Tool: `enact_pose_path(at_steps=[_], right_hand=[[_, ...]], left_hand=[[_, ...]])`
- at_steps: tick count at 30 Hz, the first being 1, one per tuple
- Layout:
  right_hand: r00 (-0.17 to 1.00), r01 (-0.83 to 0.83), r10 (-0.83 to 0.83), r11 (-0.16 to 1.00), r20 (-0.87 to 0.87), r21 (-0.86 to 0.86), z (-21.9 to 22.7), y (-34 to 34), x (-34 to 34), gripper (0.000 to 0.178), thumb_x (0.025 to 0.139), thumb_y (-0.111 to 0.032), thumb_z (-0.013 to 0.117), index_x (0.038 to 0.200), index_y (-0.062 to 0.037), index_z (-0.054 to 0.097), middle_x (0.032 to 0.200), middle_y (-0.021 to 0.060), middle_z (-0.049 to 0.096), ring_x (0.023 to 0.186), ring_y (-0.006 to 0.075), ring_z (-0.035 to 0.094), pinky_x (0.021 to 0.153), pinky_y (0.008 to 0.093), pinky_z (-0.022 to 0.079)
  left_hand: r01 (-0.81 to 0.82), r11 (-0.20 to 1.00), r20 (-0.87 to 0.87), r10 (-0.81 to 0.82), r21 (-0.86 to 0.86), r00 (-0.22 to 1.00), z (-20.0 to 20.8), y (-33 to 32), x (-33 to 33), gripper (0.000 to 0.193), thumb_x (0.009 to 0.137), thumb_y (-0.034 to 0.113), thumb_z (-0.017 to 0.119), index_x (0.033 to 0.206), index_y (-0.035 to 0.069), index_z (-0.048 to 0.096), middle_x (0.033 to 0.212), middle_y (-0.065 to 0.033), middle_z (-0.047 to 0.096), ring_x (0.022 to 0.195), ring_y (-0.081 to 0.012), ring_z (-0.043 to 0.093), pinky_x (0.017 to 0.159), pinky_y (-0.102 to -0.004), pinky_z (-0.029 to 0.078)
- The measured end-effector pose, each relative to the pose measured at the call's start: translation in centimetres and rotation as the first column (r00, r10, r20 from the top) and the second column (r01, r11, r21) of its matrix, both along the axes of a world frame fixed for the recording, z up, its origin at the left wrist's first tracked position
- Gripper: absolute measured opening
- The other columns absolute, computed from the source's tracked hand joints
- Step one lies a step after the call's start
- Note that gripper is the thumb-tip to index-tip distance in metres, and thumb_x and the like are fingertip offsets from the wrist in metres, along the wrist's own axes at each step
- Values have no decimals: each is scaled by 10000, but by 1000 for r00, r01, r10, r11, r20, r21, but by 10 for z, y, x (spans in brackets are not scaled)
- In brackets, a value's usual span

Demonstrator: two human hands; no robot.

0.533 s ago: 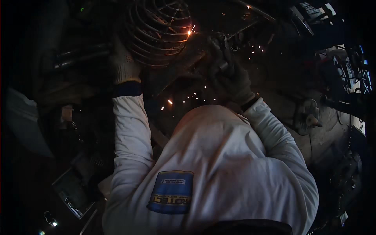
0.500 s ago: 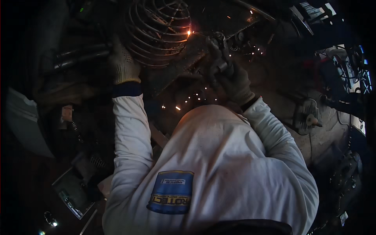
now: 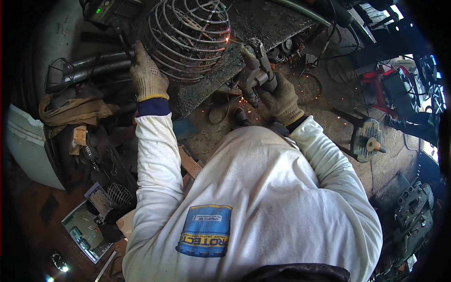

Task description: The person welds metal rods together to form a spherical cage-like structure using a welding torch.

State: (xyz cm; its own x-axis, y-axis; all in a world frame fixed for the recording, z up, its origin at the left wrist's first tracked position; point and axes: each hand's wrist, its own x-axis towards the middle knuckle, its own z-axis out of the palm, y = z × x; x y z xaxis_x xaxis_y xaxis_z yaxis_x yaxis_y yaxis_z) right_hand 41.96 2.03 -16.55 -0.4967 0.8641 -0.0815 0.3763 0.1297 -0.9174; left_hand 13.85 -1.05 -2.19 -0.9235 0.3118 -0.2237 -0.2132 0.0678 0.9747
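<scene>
A round cage of bent metal rods (image 3: 174, 55) stands on a dark, crusted metal bench top (image 3: 206, 89). My right hand (image 3: 281, 97), in a knitted glove, is closed round a welding electrode holder (image 3: 253, 70). From the holder a thin electrode reaches left to the cage's right side, where a small orange glow shows. My left hand (image 3: 149, 75), gloved too, is left of the cage, with its fingers pointing away from me. It seems closed against a dark handle-like piece (image 3: 124, 41); its fingertips are partly hidden, and what it grips is unclear.
A welding machine (image 3: 110, 10) with a green display sits at the far left. Metal pipes (image 3: 101, 66) and a brown cloth (image 3: 75, 110) lie left of my left arm. An angle grinder-like tool (image 3: 369, 141) is on the floor at right, near a red stool (image 3: 376, 91). Sparks scatter below the bench.
The picture has turned much brighter, and the glow at the cage is smaller. The sparks are fainter and more scattered. Both hands have stayed nearly in place.
</scene>
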Motion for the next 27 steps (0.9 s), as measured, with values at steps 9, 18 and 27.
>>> enact_pose_path(at_steps=[9, 18, 27], right_hand=[[932, -29, 8, 998, -363, -50, -18, -4, 0, 275, 852, -155, 717, 1095, -61, 626, 933, 77, 670, 850, 191, 659, 780, 350, 530], [993, 57, -51, 997, -106, 56, -2, -3, 11, 490, 769, -282, 767, 1181, -66, 615, 968, 177, 712, 913, 312, 720, 776, 396, 570], [1000, 22, -22, 1000, -6, 12, 6, -1, 1, 506, 786, -322, 767, 1185, -51, 613, 1012, 234, 704, 979, 397, 691, 812, 447, 560]], left_hand=[[81, 995, 5, -81, -59, 997, -17, -12, -24, 424, 990, 352, 553, 1193, -17, 601, 1141, -130, 694, 999, -282, 688, 807, -373, 552], [115, 993, 29, -116, 27, 993, -8, -6, -13, 671, 922, 498, 635, 1300, -52, 559, 1334, -156, 601, 1133, -293, 637, 903, -398, 546], [143, 988, -39, -145, -65, 989, -13, -11, -24, 742, 951, 595, 516, 1354, -28, 506, 1349, -190, 580, 1180, -321, 609, 943, -395, 529]])
